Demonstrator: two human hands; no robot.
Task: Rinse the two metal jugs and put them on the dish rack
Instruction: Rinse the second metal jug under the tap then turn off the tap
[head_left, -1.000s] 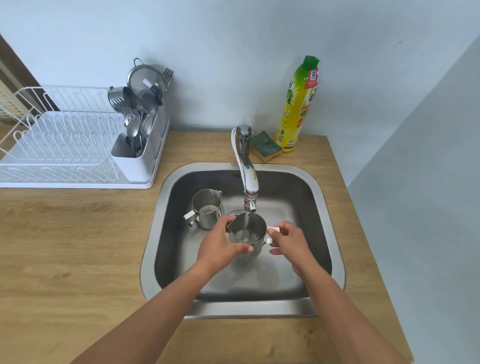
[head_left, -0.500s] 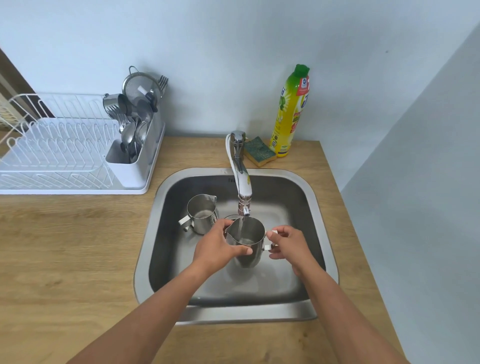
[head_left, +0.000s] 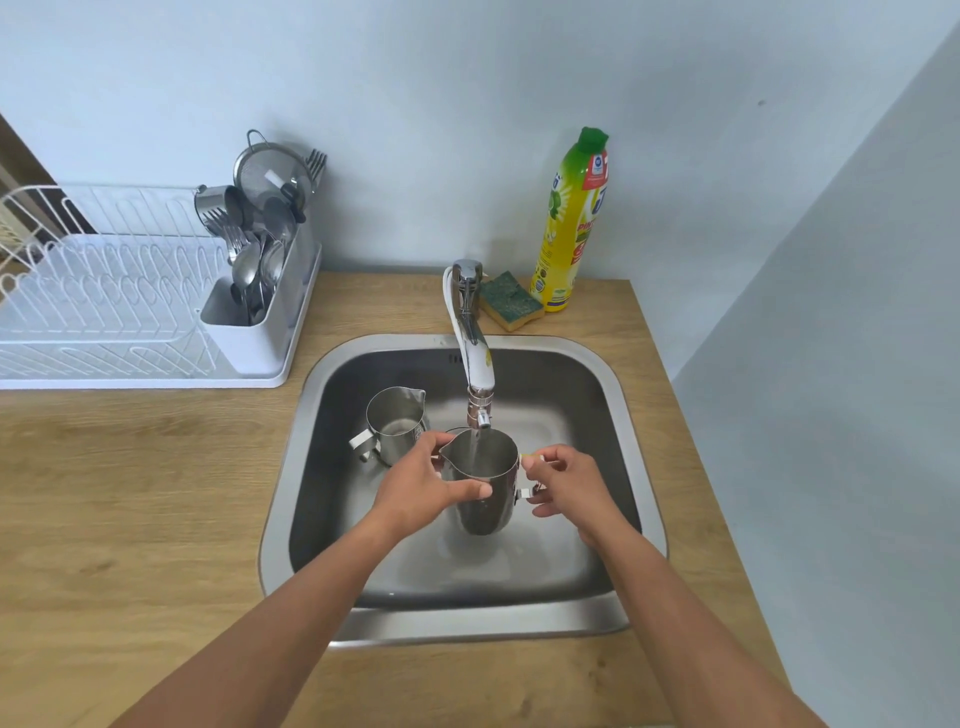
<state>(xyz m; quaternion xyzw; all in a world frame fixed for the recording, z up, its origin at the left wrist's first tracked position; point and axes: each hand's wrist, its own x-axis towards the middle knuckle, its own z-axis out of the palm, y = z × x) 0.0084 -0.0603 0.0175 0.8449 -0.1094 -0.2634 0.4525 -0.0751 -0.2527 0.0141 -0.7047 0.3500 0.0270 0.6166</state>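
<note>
I hold a metal jug (head_left: 485, 501) upright over the steel sink (head_left: 597, 364), right under the tap (head_left: 475, 348). A stream of water runs from the spout into its mouth. My left hand (head_left: 423, 488) wraps the jug's left side near the pouring lip. My right hand (head_left: 566, 486) pinches its handle on the right. A second metal jug (head_left: 395, 423) stands upright on the sink floor to the left, just beyond my left hand, untouched. The white wire dish rack (head_left: 104, 306) sits on the wooden counter at the far left.
The rack's cutlery holder (head_left: 260, 312) is packed with spoons, forks and a strainer. A green-and-yellow sponge (head_left: 511, 301) and a tall yellow dish soap bottle (head_left: 571, 218) stand behind the tap. A grey wall closes in on the right.
I have lifted the jug closer to the spout, still held in both hands. The camera has tilted, so everything sits lower in the frame.
</note>
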